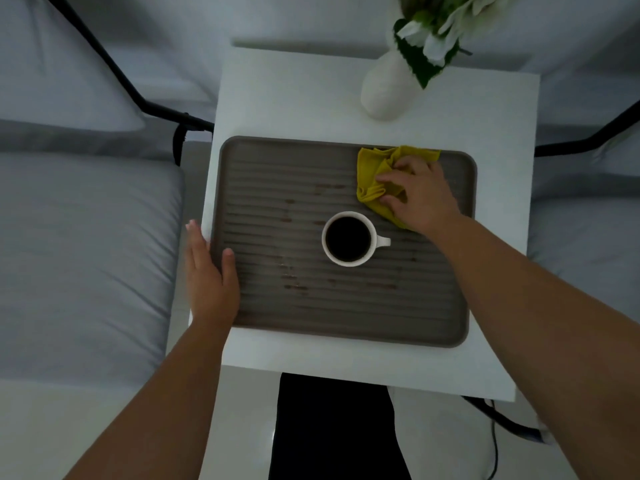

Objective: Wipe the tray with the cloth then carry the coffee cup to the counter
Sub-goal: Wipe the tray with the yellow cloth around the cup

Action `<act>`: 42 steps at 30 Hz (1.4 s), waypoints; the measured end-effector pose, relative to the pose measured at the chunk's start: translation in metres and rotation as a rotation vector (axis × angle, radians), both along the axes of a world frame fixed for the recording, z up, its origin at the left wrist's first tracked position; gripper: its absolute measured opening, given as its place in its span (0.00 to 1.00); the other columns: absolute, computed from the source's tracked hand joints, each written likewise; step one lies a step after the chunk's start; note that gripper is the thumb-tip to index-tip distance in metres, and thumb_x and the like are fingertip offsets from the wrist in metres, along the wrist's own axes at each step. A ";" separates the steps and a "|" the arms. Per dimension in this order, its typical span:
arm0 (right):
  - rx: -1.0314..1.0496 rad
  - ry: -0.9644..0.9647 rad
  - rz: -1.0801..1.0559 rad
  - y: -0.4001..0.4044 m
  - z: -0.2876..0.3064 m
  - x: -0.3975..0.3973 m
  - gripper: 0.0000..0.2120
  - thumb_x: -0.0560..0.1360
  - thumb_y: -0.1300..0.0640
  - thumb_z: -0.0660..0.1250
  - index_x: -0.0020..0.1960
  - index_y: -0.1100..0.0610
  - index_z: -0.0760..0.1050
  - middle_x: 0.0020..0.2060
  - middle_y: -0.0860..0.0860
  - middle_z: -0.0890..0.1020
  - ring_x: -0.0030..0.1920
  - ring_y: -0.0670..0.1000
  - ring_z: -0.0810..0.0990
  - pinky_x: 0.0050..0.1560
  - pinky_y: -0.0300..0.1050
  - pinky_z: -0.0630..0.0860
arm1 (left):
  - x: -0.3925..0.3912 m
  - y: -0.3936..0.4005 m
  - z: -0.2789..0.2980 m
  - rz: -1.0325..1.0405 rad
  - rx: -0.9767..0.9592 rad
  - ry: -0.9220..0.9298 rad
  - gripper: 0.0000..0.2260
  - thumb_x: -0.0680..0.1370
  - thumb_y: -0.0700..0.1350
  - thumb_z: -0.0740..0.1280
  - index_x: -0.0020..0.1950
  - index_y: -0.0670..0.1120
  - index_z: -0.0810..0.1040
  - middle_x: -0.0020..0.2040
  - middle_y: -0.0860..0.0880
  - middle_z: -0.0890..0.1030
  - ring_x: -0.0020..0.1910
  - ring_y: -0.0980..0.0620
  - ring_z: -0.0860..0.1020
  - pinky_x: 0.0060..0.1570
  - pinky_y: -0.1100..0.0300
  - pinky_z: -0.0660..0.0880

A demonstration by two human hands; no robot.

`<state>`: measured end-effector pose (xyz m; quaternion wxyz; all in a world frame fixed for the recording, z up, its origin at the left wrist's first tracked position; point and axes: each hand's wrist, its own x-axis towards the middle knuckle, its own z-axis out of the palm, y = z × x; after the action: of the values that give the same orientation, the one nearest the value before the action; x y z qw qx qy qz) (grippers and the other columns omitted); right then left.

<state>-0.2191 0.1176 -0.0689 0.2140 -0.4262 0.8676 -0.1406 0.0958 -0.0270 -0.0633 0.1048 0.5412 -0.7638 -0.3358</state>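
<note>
Right hand (pixel 420 197) presses cloth (pixel 375 178) onto tray (pixel 346 306).

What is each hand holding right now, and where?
The right hand presses the bunched yellow cloth from on top. The left hand steadies the tray at its left edge.

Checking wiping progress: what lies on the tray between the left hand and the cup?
Head view: ribbed tray with brown stains between left hand and cup.
</note>
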 end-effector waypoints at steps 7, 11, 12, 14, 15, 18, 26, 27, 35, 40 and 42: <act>0.019 -0.196 0.137 -0.057 0.004 0.006 0.17 0.69 0.54 0.75 0.58 0.52 0.81 0.56 0.57 0.75 0.58 0.59 0.72 0.61 0.48 0.68 | -0.006 -0.012 -0.005 0.141 0.064 0.051 0.22 0.83 0.41 0.56 0.77 0.50 0.60 0.71 0.52 0.72 0.68 0.57 0.70 0.62 0.75 0.62; 0.008 -0.223 0.222 -0.110 0.007 0.035 0.18 0.68 0.52 0.75 0.58 0.49 0.81 0.57 0.57 0.74 0.58 0.59 0.73 0.59 0.47 0.70 | -0.002 -0.016 -0.014 0.134 0.015 0.029 0.19 0.81 0.38 0.57 0.72 0.47 0.70 0.66 0.49 0.76 0.60 0.61 0.71 0.55 0.85 0.59; 0.016 -0.219 0.242 -0.123 0.009 0.045 0.18 0.69 0.52 0.74 0.58 0.49 0.81 0.58 0.57 0.73 0.58 0.59 0.73 0.59 0.47 0.70 | -0.002 -0.017 -0.015 0.135 0.005 0.033 0.19 0.81 0.38 0.58 0.72 0.47 0.71 0.66 0.48 0.77 0.59 0.61 0.71 0.55 0.85 0.59; 0.037 -0.193 0.276 -0.149 0.010 0.067 0.15 0.72 0.52 0.70 0.58 0.48 0.80 0.59 0.56 0.72 0.59 0.58 0.71 0.59 0.48 0.71 | -0.002 -0.019 -0.016 0.138 -0.003 0.037 0.19 0.81 0.37 0.58 0.71 0.47 0.72 0.66 0.48 0.77 0.59 0.62 0.71 0.56 0.84 0.60; 0.041 -0.184 0.288 -0.159 0.010 0.075 0.14 0.73 0.52 0.68 0.58 0.48 0.80 0.59 0.55 0.72 0.60 0.58 0.70 0.57 0.49 0.71 | -0.002 -0.020 -0.017 0.137 -0.004 0.037 0.19 0.81 0.37 0.58 0.71 0.47 0.72 0.66 0.48 0.77 0.59 0.61 0.71 0.56 0.83 0.61; 0.058 -0.161 0.338 -0.164 0.008 0.077 0.16 0.71 0.50 0.63 0.57 0.51 0.78 0.57 0.55 0.72 0.59 0.56 0.71 0.54 0.48 0.71 | -0.002 -0.020 -0.017 0.121 -0.021 0.030 0.19 0.80 0.36 0.58 0.71 0.46 0.72 0.63 0.46 0.77 0.57 0.57 0.73 0.55 0.80 0.62; 0.145 -0.104 0.182 -0.044 0.023 -0.005 0.12 0.73 0.59 0.68 0.56 0.53 0.82 0.57 0.60 0.74 0.58 0.60 0.75 0.62 0.49 0.69 | 0.000 -0.020 -0.016 0.149 0.024 0.025 0.18 0.82 0.39 0.57 0.72 0.46 0.70 0.57 0.46 0.72 0.52 0.56 0.71 0.57 0.73 0.64; 0.162 -0.095 0.132 -0.025 0.023 -0.015 0.12 0.73 0.59 0.69 0.56 0.53 0.82 0.57 0.61 0.75 0.58 0.60 0.74 0.62 0.48 0.68 | -0.001 -0.020 -0.016 0.153 0.037 0.025 0.18 0.82 0.39 0.57 0.72 0.47 0.70 0.56 0.48 0.71 0.53 0.57 0.71 0.57 0.71 0.64; 0.153 -0.095 0.042 -0.024 0.013 -0.015 0.11 0.71 0.62 0.70 0.52 0.53 0.84 0.55 0.61 0.75 0.56 0.62 0.75 0.62 0.48 0.69 | 0.000 -0.021 -0.018 0.145 0.080 0.044 0.19 0.82 0.38 0.56 0.73 0.47 0.68 0.54 0.50 0.69 0.51 0.53 0.72 0.58 0.67 0.66; 0.119 -0.171 0.280 -0.127 0.009 0.056 0.13 0.71 0.55 0.69 0.54 0.53 0.83 0.57 0.60 0.76 0.58 0.60 0.75 0.59 0.47 0.71 | 0.000 -0.024 -0.020 0.119 0.049 0.053 0.20 0.81 0.36 0.58 0.73 0.45 0.69 0.53 0.48 0.69 0.50 0.52 0.71 0.55 0.71 0.64; 0.149 -0.213 0.282 -0.164 0.008 0.088 0.16 0.70 0.52 0.65 0.55 0.53 0.81 0.53 0.56 0.76 0.58 0.59 0.76 0.57 0.48 0.74 | 0.001 -0.025 -0.021 0.110 0.056 0.061 0.20 0.81 0.36 0.58 0.73 0.45 0.69 0.53 0.47 0.69 0.49 0.52 0.72 0.54 0.73 0.64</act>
<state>-0.1312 -0.0462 -0.0608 0.3534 -0.5091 0.7797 -0.0891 0.0970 -0.0517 -0.0844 0.1313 0.5745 -0.7196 -0.3672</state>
